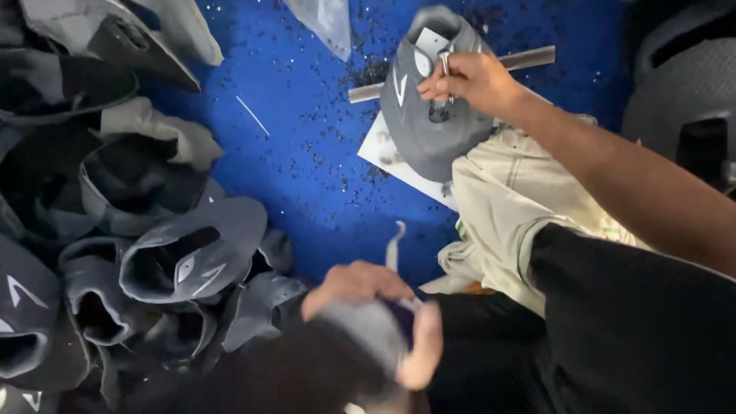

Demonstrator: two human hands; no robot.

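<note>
Sprawling across nine o'clock, a heap of grey shoe uppers [153, 253] covers the blue table [307, 153]. Reaching toward one o'clock, the outstretched right hand [469, 79] pinches a small metal tool [445, 65] against a grey upper [429, 115] lying there. At six o'clock, the left hand [376, 307] curls closed around another grey piece [364, 326].

Blue surface [307, 153], grey shoe uppers [192, 253], metal bar [529, 59], dark specks [337, 115]
</note>
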